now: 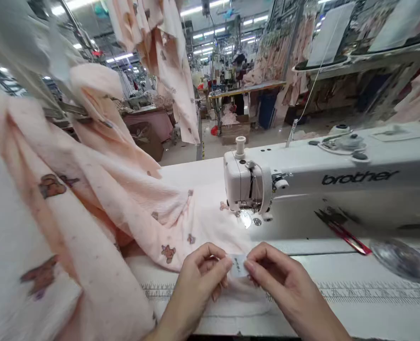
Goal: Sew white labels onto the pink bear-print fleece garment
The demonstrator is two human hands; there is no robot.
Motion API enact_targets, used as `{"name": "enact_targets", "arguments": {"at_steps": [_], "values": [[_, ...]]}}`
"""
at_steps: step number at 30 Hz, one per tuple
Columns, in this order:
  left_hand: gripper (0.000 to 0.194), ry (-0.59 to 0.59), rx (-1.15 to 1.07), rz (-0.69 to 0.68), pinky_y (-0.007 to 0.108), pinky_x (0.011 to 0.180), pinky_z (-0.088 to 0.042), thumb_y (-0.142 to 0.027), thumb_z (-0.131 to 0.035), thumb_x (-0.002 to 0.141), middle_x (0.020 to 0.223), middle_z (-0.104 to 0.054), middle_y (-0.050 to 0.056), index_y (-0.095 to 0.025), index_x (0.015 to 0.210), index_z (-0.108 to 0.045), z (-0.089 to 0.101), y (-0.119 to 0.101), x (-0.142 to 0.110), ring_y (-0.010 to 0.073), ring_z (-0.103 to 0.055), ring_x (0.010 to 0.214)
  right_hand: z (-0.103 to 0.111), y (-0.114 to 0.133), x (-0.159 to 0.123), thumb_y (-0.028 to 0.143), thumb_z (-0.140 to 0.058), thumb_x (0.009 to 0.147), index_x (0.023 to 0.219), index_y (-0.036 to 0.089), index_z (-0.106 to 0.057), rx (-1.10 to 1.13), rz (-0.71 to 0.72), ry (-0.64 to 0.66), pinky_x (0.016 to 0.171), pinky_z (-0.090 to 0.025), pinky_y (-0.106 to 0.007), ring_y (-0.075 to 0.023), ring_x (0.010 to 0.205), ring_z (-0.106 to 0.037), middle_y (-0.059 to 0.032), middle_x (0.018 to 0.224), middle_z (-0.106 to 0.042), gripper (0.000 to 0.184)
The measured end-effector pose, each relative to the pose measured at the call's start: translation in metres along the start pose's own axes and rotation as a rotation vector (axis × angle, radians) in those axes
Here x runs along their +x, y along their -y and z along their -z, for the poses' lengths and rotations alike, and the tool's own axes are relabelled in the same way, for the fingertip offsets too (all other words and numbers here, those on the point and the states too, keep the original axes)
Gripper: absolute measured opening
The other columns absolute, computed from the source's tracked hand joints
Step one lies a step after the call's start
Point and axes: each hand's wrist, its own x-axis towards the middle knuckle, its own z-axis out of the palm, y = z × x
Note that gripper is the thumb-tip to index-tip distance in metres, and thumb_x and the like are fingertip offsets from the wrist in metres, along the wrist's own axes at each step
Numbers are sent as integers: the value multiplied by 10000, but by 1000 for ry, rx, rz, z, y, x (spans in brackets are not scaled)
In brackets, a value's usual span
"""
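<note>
Between my two hands is a small white label [238,266] with dark print, just in front of the sewing machine's needle area. My left hand [204,274] pinches its left edge between thumb and fingers. At the right edge, my right hand [275,270] pinches it the same way. Pale pink fleece fabric [167,222] with brown bear prints lies behind and under the label and reaches to the machine's presser foot [247,219]. More of this fabric hangs in folds on the left. Whether the label touches the fabric cannot be made out.
The white brother sewing machine [312,184] stands across the right. Red-handled thread snips [344,232] and a clear round dish [403,259] lie on its bed. A ruler strip [352,292] runs along the front. Pink pieces [174,71] hang behind; a cardboard box [236,130] stands on the floor.
</note>
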Motion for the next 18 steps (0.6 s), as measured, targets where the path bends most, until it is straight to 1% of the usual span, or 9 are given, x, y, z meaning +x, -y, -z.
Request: {"name": "enact_targets", "arguments": {"at_steps": [2, 5, 6, 8, 11, 13, 15, 17, 18], "values": [[342, 40, 42, 17, 138, 407, -281, -439, -607, 781, 587, -491, -34, -131, 888, -503, 2, -2, 0, 32, -368, 448, 1, -4, 2, 436, -535, 854, 727, 186, -520, 8, -32, -20, 636, -349, -189, -96, 662, -456, 41, 677, -473, 281], [376, 94, 103, 49, 139, 416, -326, -431, -617, 771, 630, -514, -17, -123, 968, -527, 3, -6, 2, 46, -403, 480, 4, -14, 4, 433, -535, 853, 734, 186, -524, 0, -38, -38, 637, -363, -197, -105, 663, -470, 33, 682, -489, 274], [369, 106, 123, 63, 141, 421, -345, -425, -622, 766, 632, -521, -9, -117, 952, -539, 2, -8, 3, 54, -419, 495, 6, -18, 4, 435, -532, 854, 734, 187, -523, -9, -27, -39, 630, -368, -200, -109, 660, -475, 29, 682, -493, 276], [322, 120, 167, 89, 146, 421, -363, -409, -627, 756, 601, -526, -2, -107, 840, -553, 0, -14, 8, 62, -438, 494, 10, -27, 2, 439, -505, 868, 726, 189, -515, -60, 4, -47, 596, -370, -208, -115, 637, -470, 23, 673, -489, 288], [267, 80, 308, 54, 162, 444, -392, -373, -618, 756, 573, -550, 4, -113, 752, -558, -2, -28, 27, 77, -488, 487, 19, -41, 1, 407, -459, 904, 806, 203, -531, -242, 72, -163, 576, -373, -223, -124, 628, -465, 12, 712, -506, 238], [222, 34, 442, -16, 179, 471, -411, -338, -605, 760, 591, -570, 7, -119, 751, -572, -3, -35, 48, 90, -523, 493, 22, -51, 4, 336, -447, 922, 946, 213, -548, -432, 224, -265, 630, -395, -240, -139, 699, -488, -8, 794, -525, 161], [167, 25, 567, -63, 193, 499, -421, -291, -579, 767, 603, -579, 5, -125, 751, -584, -3, -35, 70, 99, -544, 508, 22, -62, 9, 245, -445, 923, 1067, 199, -544, -650, 433, -302, 691, -406, -275, -167, 785, -494, -43, 863, -519, 181], [121, 51, 657, -57, 198, 498, -402, -240, -577, 748, 587, -571, 2, -125, 718, -593, -4, -28, 89, 100, -532, 503, 20, -72, 14, 172, -443, 909, 1085, 158, -553, -834, 586, -294, 709, -404, -312, -193, 820, -482, -77, 888, -500, 207], [106, 65, 689, -46, 199, 494, -390, -222, -578, 737, 578, -566, 1, -124, 702, -597, -4, -23, 95, 99, -524, 498, 20, -75, 16, 149, -446, 901, 1070, 141, -559, -894, 615, -297, 706, -401, -322, -199, 817, -478, -86, 886, -493, 203]]}}
